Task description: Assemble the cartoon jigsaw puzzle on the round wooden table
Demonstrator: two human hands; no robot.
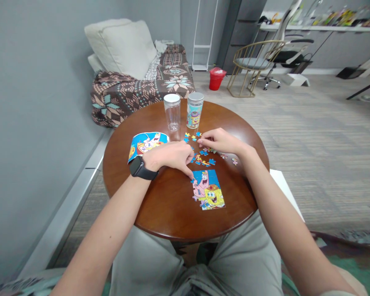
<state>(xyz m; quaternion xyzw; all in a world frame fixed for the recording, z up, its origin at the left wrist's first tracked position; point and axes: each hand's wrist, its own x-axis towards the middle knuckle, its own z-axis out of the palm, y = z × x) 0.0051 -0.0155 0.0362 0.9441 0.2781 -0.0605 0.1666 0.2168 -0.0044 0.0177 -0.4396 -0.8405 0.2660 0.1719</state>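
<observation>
A partly joined jigsaw puzzle [210, 191] with a yellow and a pink cartoon figure lies on the round table. My left hand [175, 157] is just up and left of it, thumb stretched towards its upper left corner, fingers bent beside loose puzzle pieces [203, 160]. The thumb and fingers are apart. Farther back, my right hand [220, 140] reaches left over the loose pieces with its fingertips pressed together; whatever they pinch is too small to make out. A picture sheet [148, 142] with a matching cartoon lies partly behind my left hand.
A clear jar [172, 113] with a white lid and a printed jar [194, 111] stand at the back of the brown table [169, 218]. Beyond are a covered sofa [172, 78], a red bin [216, 79] and a gold wire chair [254, 63]. A wall runs along the left.
</observation>
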